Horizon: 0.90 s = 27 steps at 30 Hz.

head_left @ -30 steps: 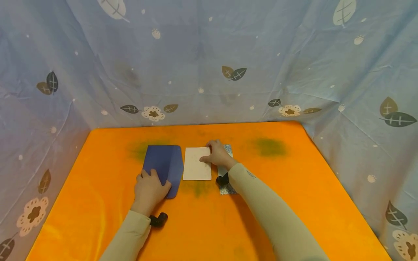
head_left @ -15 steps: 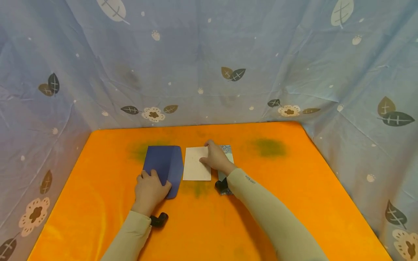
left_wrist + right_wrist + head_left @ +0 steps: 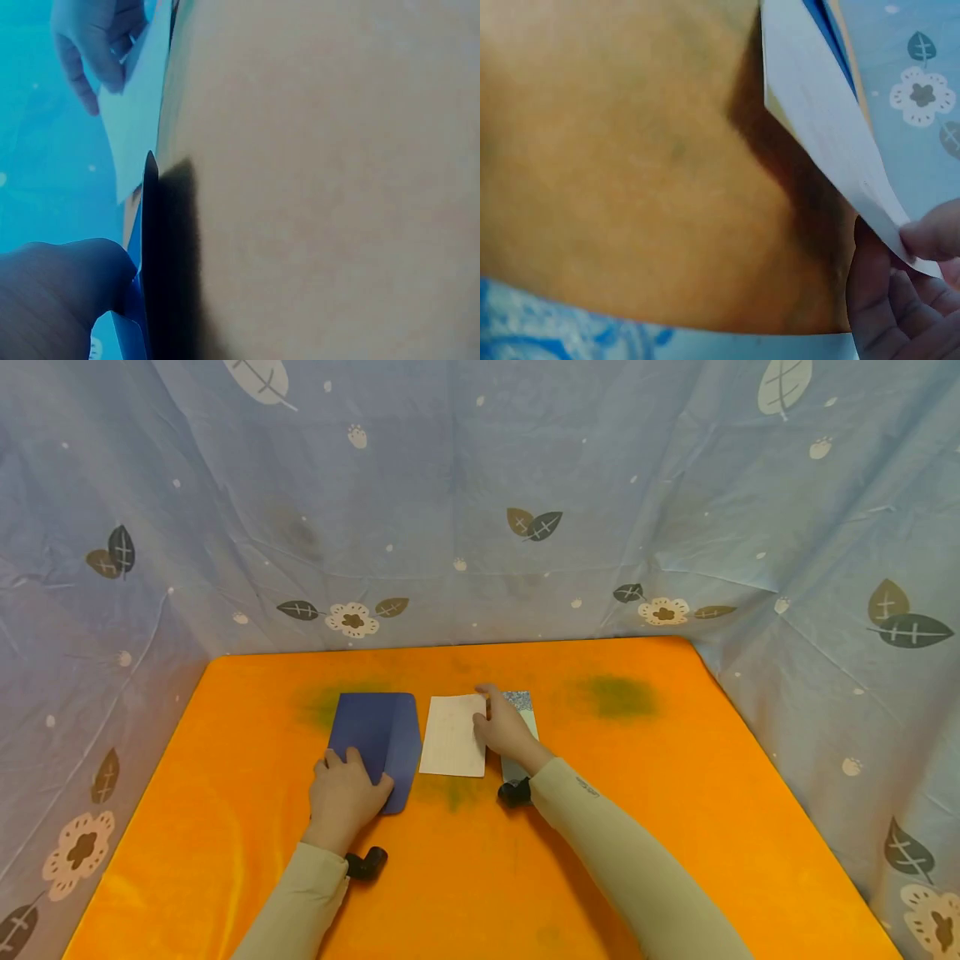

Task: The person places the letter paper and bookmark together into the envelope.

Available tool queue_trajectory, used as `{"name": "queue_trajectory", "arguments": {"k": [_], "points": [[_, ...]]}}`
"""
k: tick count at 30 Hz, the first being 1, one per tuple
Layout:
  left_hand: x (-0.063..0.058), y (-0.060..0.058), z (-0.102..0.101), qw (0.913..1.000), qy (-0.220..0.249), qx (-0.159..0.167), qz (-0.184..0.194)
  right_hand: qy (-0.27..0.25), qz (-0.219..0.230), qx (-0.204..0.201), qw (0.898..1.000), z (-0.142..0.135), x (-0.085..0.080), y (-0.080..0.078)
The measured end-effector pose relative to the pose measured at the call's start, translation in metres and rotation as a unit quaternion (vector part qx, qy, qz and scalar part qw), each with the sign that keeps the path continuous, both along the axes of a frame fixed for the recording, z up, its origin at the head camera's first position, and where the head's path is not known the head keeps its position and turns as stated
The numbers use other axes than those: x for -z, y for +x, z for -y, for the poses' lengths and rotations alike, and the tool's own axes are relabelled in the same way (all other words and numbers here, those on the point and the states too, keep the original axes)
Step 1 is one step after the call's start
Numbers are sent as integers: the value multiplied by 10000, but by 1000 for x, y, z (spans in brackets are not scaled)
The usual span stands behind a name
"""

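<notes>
Plainly enough, from the head view both my hands are at work on the orange tabletop (image 3: 637, 777). My left hand (image 3: 345, 797) rests on the near part of a blue envelope (image 3: 367, 718), its fingers relaxed and a little apart, the thumb out by the envelope's right edge. Just right of that lies a sheet of white paper (image 3: 453, 735), and my right hand (image 3: 506, 727) has its right edge pinched between thumb and fingers. Beneath my right wrist runs a pale strip with a speckled silver end (image 3: 517, 701), partly covered by me. Behind everything hangs a blue-grey curtain (image 3: 450, 485) printed with leaves and flowers.

From my left wrist, I see my thumb against the envelope, whose edge stands a little clear of the tabletop and throws a dark shadow; my other left fingers are out of sight there. Beyond it, my right hand is at the paper.

From my right wrist, my thumb lies on one face of the paper and my curled fingers on the other, near its corner. The sheet slants above the tabletop over its shadow, with some of the blue envelope showing behind.
</notes>
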<state>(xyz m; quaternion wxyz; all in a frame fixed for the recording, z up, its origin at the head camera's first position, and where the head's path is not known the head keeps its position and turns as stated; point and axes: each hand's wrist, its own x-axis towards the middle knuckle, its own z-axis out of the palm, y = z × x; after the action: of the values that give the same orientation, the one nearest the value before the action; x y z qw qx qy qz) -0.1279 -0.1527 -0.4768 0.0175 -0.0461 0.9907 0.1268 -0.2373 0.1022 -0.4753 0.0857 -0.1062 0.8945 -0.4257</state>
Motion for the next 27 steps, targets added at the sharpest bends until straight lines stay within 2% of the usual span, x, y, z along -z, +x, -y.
{"name": "queue_trajectory", "arguments": {"k": [9, 13, 18, 27], "points": [[-1, 3, -1, 9999, -123, -23, -80, -840, 161, 80, 9963, -4, -4, 2], [0, 3, -2, 9998, -120, -57, -127, -1116, 290, 221, 9931, -1, -5, 3], [1, 2, -2, 9999, -82, -116, -72, -1327, 405, 184, 9902, 9, -6, 5], [0, 1, -2, 9998, -124, -139, 27, -744, 62, 26, 9972, 31, -4, 7]]}}
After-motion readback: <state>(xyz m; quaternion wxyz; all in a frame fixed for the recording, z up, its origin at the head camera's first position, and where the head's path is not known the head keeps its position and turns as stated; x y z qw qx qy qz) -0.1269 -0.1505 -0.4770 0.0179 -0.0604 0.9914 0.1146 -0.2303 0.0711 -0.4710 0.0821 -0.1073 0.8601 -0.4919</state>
